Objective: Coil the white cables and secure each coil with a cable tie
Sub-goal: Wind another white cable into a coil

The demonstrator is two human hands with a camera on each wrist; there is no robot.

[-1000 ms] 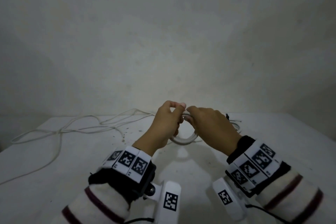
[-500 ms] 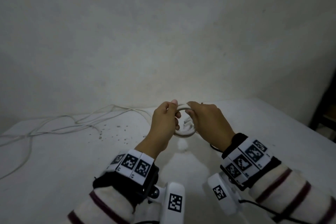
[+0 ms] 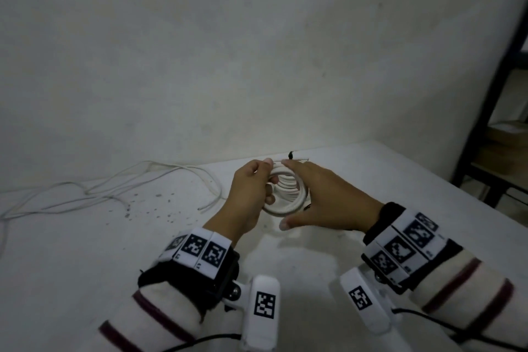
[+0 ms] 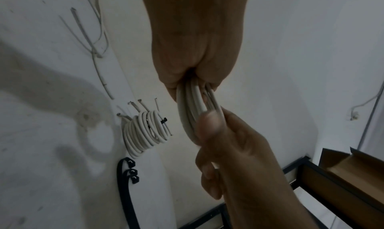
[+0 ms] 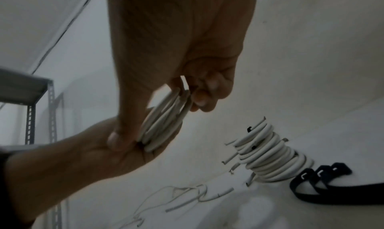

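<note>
Held above the white counter [image 3: 371, 186]: a white cable coil [image 3: 285, 194], gripped between both hands. Left hand [image 3: 248, 197] curled round its left side; right hand [image 3: 328, 197] clasping the right rim, thumb below. Loose white cables [image 3: 114, 188] well left.

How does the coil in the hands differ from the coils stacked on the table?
The held coil is in the air, gripped by the left hand and right hand; the stacked coils lie on the table.
The stacked coils carry black cable ties; no tie shows on the held coil.
The held coil is one bundle; the stacked coils are several, piled up with cut ends sticking out.
Both are round loops of white cable.
</note>
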